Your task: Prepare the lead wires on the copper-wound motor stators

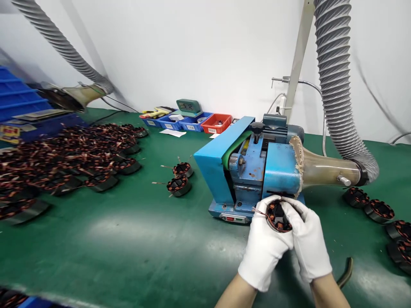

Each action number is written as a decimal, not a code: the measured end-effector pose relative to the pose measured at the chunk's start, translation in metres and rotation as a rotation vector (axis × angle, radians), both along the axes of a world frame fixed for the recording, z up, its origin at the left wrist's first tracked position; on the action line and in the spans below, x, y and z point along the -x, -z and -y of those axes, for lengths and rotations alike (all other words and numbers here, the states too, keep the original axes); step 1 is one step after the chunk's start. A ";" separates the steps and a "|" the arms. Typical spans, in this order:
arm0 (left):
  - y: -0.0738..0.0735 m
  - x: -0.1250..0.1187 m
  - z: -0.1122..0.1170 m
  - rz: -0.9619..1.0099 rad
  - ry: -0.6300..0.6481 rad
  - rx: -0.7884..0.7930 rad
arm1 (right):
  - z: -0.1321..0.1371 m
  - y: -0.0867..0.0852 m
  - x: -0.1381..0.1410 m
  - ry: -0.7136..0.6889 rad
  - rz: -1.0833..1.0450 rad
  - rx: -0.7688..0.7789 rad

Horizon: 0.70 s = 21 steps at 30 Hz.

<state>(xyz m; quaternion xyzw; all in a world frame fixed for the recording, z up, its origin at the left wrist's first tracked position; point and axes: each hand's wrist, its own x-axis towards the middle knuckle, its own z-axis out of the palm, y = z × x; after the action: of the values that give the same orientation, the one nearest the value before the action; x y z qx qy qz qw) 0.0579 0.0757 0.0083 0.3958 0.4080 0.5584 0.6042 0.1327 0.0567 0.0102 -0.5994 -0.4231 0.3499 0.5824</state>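
Both my hands wear white gloves and meet in front of a blue belt machine (247,167). My left hand (265,246) is wrapped round a motor stator (278,217), a ring with copper windings and a black core. Thin wire leads stick out from its left side. My right hand (306,235) grips the same stator from the right, its fingers bent at the upper rim. The stator is tilted so its wound face shows. Gloves hide most of its outer wall. Behind my hands is the machine's blue housing, joined to a yellowish suction funnel (330,169).
Many stators (96,177) are heaped on the green table (128,248) at left. Two stators (179,185) stand left of the machine, several more (379,210) at right. A grey hose (335,77) drops to the funnel. Small bins (216,123) and a clock (188,106) line the wall.
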 end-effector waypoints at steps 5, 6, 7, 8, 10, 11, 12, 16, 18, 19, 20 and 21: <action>0.006 0.002 0.010 -0.030 0.001 0.002 | 0.009 -0.002 -0.001 -0.004 -0.016 0.018; 0.008 0.007 0.016 -0.064 0.006 -0.009 | 0.015 -0.002 -0.001 -0.022 -0.010 0.017; 0.011 0.012 0.023 -0.098 0.012 -0.020 | 0.022 0.000 0.000 -0.042 -0.005 0.012; 0.013 0.018 0.029 -0.122 0.021 -0.030 | 0.030 0.001 0.001 -0.055 -0.006 0.008; 0.015 0.032 0.042 -0.183 0.037 -0.071 | 0.046 0.003 0.001 -0.069 -0.045 0.004; 0.015 0.038 0.046 -0.237 0.051 -0.109 | 0.053 0.003 0.000 -0.076 -0.081 0.017; 0.014 0.044 0.049 -0.292 0.063 -0.147 | 0.059 0.003 -0.002 -0.089 -0.116 0.043; 0.007 0.053 0.050 -0.423 0.062 -0.260 | 0.066 -0.003 -0.013 -0.259 -0.071 0.161; 0.004 0.052 0.049 -0.432 0.064 -0.288 | 0.063 -0.006 -0.019 -0.305 -0.080 0.219; 0.004 0.051 0.049 -0.429 0.077 -0.296 | 0.061 -0.007 -0.022 -0.321 -0.141 0.258; 0.003 0.051 0.050 -0.425 0.098 -0.302 | 0.059 -0.008 -0.025 -0.341 -0.231 0.295; 0.003 0.050 0.052 -0.420 0.120 -0.311 | 0.057 -0.009 -0.029 -0.361 -0.336 0.312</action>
<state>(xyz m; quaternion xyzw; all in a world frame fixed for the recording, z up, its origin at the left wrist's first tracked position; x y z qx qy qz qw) 0.0078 0.0236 0.0057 0.6145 0.4095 0.4833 0.4703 0.1618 -0.0004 0.0193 -0.5302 -0.3618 0.6032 0.4734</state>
